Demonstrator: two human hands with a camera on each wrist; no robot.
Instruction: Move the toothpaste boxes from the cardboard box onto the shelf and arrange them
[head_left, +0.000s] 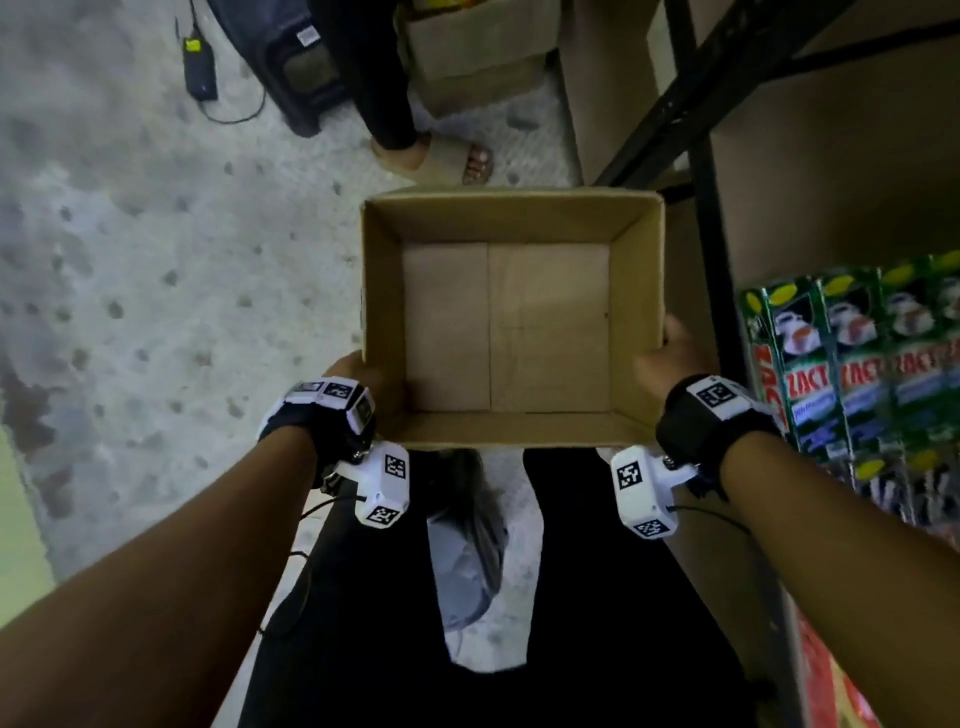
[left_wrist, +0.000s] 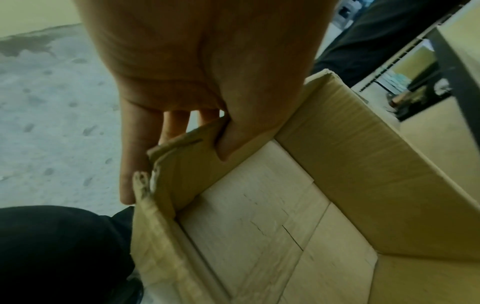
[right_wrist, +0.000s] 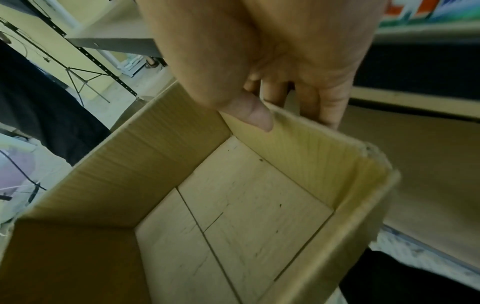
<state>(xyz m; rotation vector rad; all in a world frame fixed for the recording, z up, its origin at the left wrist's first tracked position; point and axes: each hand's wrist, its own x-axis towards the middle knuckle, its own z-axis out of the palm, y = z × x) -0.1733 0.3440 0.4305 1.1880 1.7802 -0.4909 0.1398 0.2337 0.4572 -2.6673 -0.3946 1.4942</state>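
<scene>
An open cardboard box (head_left: 511, 218) is held in the air in front of me, and its inside is bare. My left hand (head_left: 358, 371) grips its left wall, thumb inside (left_wrist: 228, 142) and fingers outside. My right hand (head_left: 670, 356) grips the right wall the same way, thumb (right_wrist: 253, 113) on the inner face. Green toothpaste boxes (head_left: 852, 364) stand side by side in a row on the shelf (head_left: 831, 208) at the right, past my right wrist.
The shelf's dark metal upright (head_left: 706, 249) runs just right of the box. Another person's sandalled foot (head_left: 436, 156) stands beyond the box on the concrete floor (head_left: 156, 260). A second cardboard box (head_left: 478, 57), a dark case (head_left: 296, 67) and a cabled black device (head_left: 200, 67) lie farther back.
</scene>
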